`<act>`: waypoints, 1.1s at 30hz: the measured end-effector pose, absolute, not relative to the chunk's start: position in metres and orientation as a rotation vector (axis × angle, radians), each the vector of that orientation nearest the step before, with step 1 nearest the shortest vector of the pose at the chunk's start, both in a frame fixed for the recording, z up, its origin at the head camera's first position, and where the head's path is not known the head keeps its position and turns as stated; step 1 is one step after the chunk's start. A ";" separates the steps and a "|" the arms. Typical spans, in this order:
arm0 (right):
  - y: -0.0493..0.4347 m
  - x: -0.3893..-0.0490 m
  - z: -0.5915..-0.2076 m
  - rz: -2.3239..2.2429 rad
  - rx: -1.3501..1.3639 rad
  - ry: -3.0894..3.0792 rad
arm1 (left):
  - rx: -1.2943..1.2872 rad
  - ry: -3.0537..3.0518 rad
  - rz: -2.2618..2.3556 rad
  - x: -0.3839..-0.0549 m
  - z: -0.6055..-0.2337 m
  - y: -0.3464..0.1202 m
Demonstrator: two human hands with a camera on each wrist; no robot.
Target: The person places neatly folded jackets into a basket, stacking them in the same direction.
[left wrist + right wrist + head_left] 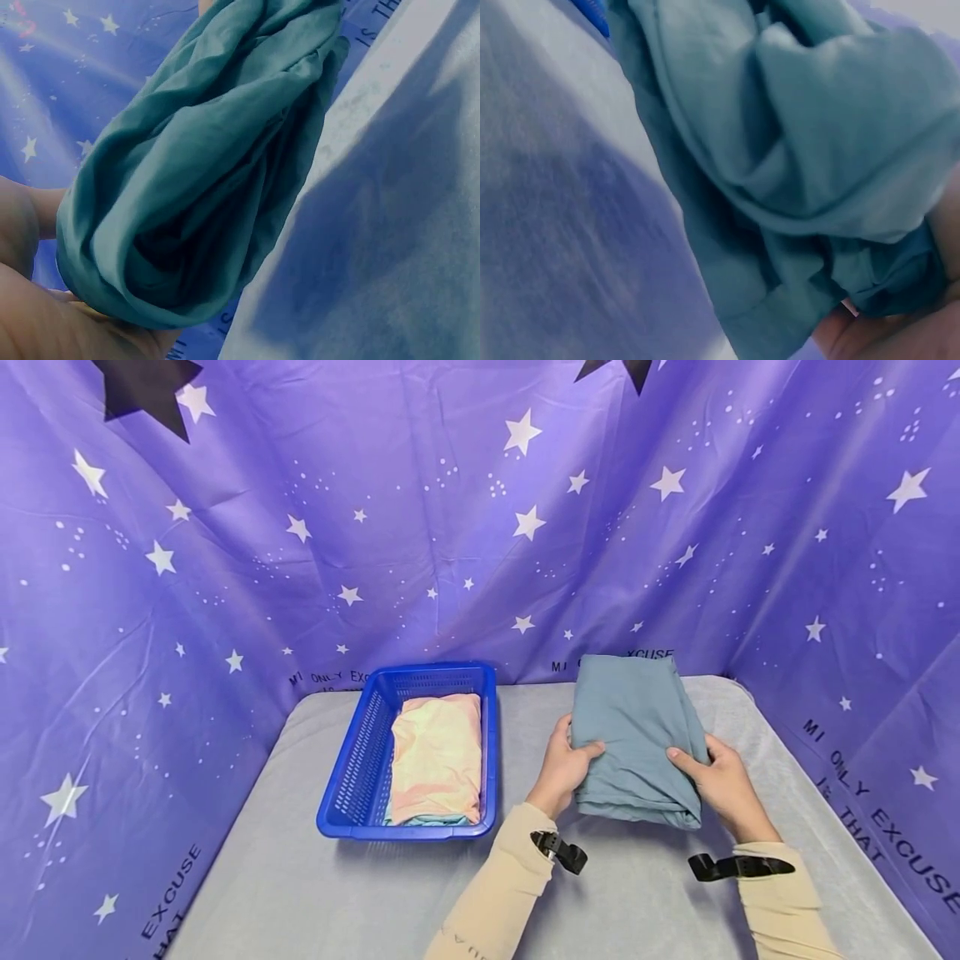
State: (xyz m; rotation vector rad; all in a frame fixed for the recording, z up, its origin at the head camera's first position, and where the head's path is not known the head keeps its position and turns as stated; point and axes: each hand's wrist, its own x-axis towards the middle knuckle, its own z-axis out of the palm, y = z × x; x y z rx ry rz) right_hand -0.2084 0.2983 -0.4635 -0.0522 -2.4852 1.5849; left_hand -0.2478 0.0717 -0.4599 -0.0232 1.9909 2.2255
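Purple curtain fabric printed with white stars is hung around a grey-covered tabletop. Above its right part, a folded grey-teal cloth is held up, its left edge gripped by the left hand and its right edge by the right hand, both thumbs laid on top. Pink fabric is contained in a blue basket on the left.

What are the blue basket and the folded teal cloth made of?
The blue basket looks like hard plastic, smooth and slightly shiny: its walls stand stiff, with rows of neat little holes. The folded teal cloth seems to be thin, soft fabric with a mostly dull finish, because it bends into loose folds and wrinkles. It might be cotton, but I can't tell for sure.
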 end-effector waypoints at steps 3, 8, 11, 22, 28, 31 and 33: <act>0.294 -0.208 -0.461 1.590 -0.023 -2.491 | -0.032 1.982 2.241 -0.246 -0.457 0.065; 0.287 -0.210 -0.456 1.613 0.031 -2.514 | -0.040 1.990 2.245 -0.246 -0.452 0.053; 0.283 -0.213 -0.453 1.601 0.058 -2.540 | -0.038 1.989 2.253 -0.246 -0.448 0.045; 0.263 -0.223 -0.444 1.659 0.197 -2.571 | 0.018 2.059 2.226 -0.244 -0.436 0.013; 0.249 -0.227 -0.437 1.662 0.224 -2.586 | 0.028 2.100 2.202 -0.247 -0.429 -0.007; 0.241 -0.230 -0.434 1.661 0.251 -2.592 | 0.038 2.113 2.191 -0.249 -0.429 -0.016; 0.236 -0.233 -0.434 1.659 0.272 -2.585 | 0.041 2.118 2.191 -0.250 -0.430 -0.022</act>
